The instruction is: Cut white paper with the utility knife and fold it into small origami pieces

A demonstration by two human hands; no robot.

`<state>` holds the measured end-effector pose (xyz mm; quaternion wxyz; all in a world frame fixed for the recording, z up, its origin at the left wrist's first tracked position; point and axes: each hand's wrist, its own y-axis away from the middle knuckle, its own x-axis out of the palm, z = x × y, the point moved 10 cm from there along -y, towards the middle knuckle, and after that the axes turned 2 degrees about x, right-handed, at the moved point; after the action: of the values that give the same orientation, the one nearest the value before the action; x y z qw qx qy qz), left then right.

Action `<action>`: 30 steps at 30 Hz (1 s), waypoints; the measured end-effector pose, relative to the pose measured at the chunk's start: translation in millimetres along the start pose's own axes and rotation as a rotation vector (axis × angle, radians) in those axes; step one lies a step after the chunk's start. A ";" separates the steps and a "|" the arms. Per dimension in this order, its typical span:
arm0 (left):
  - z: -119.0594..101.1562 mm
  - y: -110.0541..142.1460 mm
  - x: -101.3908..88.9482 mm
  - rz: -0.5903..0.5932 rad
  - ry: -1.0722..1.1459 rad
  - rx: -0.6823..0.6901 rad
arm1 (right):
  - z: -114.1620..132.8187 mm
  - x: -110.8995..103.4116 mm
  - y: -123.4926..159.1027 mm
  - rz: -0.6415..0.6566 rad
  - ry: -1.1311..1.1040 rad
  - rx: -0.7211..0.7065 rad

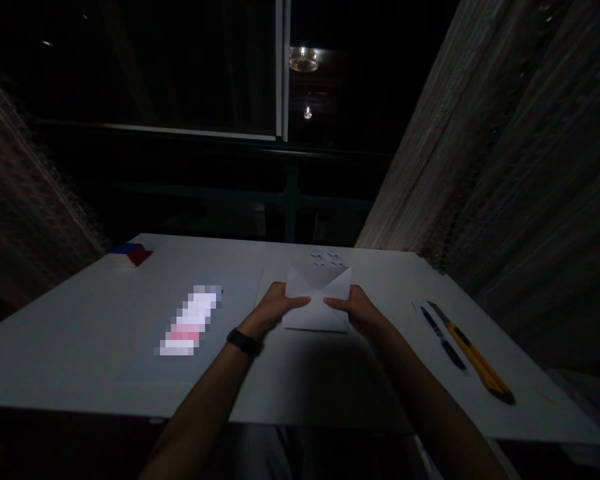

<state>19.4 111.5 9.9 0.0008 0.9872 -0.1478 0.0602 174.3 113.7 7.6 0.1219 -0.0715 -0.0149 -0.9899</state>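
My left hand [273, 308] and right hand [364, 310] grip one folded white paper [316, 315], thumbs on its face, over the middle of the bench [55, 353]. It partly blocks four small dark marks [333, 256] beyond. Right: one pen [443, 339], one yellow cutter [467, 347]. Left: one pale sheet [237, 293] under a bright, blurred-out rectangle [190, 320]; far left, one red-and-blue block [133, 255].
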 end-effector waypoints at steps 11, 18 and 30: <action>3.7 9.1 20.7 0.228 0.273 -0.129 | 4.7 16.4 9.8 0.166 -0.145 0.070; 4.1 8.6 19.8 0.230 0.323 -0.160 | 8.3 21.5 11.5 0.197 -0.158 0.073; -10.8 4.4 7.6 0.096 0.414 -0.070 | 13.8 -5.3 2.7 -0.106 -0.034 -0.110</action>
<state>24.0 105.3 21.4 0.0624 0.9450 -0.1931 0.2566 182.0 112.9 20.5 0.0649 -0.0939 0.0337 -0.9929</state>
